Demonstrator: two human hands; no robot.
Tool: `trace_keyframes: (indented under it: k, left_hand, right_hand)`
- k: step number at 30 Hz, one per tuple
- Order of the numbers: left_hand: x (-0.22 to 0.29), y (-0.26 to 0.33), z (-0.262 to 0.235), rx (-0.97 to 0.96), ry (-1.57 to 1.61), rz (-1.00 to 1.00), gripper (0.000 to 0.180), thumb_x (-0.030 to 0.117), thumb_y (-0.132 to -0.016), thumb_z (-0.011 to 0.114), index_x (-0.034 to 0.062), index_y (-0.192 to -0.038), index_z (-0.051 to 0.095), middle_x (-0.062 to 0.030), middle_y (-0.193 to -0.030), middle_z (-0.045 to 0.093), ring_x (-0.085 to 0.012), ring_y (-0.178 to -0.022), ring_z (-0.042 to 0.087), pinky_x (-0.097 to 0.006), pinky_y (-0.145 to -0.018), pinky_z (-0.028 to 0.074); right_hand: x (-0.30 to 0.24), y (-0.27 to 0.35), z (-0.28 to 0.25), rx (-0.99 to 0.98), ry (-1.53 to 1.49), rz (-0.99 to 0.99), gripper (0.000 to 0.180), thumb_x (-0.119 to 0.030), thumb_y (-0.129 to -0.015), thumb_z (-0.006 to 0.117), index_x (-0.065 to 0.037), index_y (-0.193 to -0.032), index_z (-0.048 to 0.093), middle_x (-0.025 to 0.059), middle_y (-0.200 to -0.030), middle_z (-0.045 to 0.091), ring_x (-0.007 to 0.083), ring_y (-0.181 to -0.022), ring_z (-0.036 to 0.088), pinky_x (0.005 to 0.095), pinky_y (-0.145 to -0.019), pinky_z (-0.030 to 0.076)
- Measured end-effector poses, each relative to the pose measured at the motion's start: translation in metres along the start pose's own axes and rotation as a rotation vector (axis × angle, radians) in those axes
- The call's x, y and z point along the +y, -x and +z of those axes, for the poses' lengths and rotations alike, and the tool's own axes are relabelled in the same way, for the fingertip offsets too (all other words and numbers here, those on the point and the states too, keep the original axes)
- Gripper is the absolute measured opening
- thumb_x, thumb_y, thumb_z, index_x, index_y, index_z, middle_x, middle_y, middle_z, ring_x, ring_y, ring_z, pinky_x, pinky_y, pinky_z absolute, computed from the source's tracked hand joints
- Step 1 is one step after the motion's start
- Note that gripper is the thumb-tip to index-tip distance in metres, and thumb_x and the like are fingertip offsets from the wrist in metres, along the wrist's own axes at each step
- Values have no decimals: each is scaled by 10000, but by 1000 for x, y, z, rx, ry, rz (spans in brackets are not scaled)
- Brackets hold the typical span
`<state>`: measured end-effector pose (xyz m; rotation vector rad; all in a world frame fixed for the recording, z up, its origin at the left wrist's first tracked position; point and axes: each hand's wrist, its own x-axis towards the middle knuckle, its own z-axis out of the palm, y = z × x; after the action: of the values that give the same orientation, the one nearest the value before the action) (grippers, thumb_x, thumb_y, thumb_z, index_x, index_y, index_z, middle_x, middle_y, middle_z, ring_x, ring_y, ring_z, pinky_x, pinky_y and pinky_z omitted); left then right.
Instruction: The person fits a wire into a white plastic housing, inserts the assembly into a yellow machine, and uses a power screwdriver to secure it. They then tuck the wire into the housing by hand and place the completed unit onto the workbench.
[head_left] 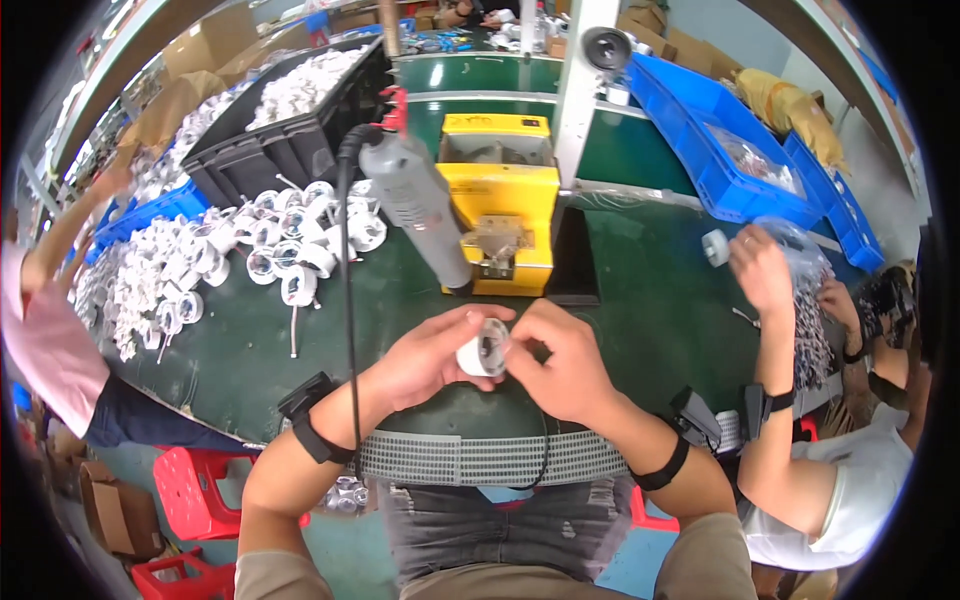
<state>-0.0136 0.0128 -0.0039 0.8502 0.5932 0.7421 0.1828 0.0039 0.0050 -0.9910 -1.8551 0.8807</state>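
A small white round housing (470, 359) is gripped in my left hand (425, 358), its open face turned to the right with dark parts showing inside. My right hand (565, 362) is closed in a pinch at that open face, its fingertips touching the rim; whatever lies between them is too small to make out. Just beyond my hands stands a yellow machine (505, 190) with a small tray in its front. Beside it, on the left, hangs a grey cylindrical power screwdriver (415, 195), tilted, with a black cable.
Many similar white housings (290, 235) are heaped at the left, before a full black crate (290, 130). Blue bins (700, 150) stand at the far right. One person's hand (760, 265) works close by on the right; a pink-sleeved person (55, 340) is at the left.
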Motion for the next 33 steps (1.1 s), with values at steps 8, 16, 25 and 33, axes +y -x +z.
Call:
trace_keyframes:
  k: [8,16,25,33]
  left_hand:
    - [-2,-6,1,33,167,163,404,252,-1012,430,18,-1341,437,-97,-1183,588,-248,-1078,603,-462,-987,476]
    - [-6,0,10,-114,166,263,397,175,-991,483,36,-1359,428,-105,-1168,585,-224,-1082,587,-365,-974,453]
    - [-10,0,14,-115,198,243,391,113,-1002,415,37,-1384,377,-98,-1303,488,-205,-1193,490,-363,-1033,384]
    - [-13,0,15,-129,165,276,409,144,-993,405,36,-1386,373,-161,-1426,384,-276,-1302,407,-434,-1092,316]
  right_hand:
    - [-10,-7,-23,242,421,-375,201,-1,-726,720,-17,-907,633,95,-799,585,267,-718,608,314,-650,487]
    - [-6,-4,-19,-43,-366,141,187,20,-886,578,52,-1056,650,99,-848,634,132,-651,629,218,-568,506]
    - [-3,3,-5,92,-235,53,174,24,-810,698,31,-982,669,68,-845,656,101,-672,619,204,-593,496]
    - [-1,6,2,163,-175,-30,161,-4,-772,748,18,-915,679,59,-825,668,99,-692,614,220,-623,500]
